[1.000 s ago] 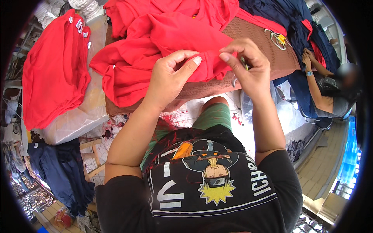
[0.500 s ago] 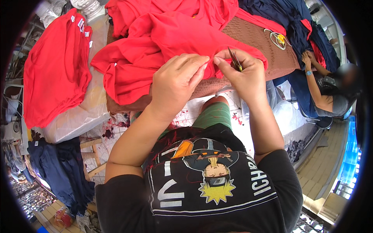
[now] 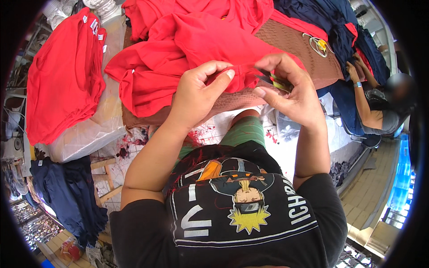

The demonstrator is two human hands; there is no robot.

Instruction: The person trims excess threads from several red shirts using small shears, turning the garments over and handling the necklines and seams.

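Note:
A red garment [image 3: 187, 53] lies bunched on the brown-covered table [image 3: 295, 42] in front of me. My left hand [image 3: 196, 96] pinches a folded edge of this red cloth between thumb and fingers. Just to its right, my right hand [image 3: 290, 91] holds a small dark thread snip [image 3: 270, 80] with a yellow-green part, its tip touching the same edge. Both hands meet over the table's near edge, above my green shorts.
A stack of folded red garments [image 3: 62, 76] rests on a plastic-wrapped bundle [image 3: 89, 134] at left. Dark blue clothes [image 3: 67, 196] hang lower left, more dark garments [image 3: 339, 22] lie upper right. Another person [image 3: 380, 107] sits at right, hands on fabric.
My hands have slid slightly right along the red edge. The snip in my right hand has come up against the cloth that my left hand pinches.

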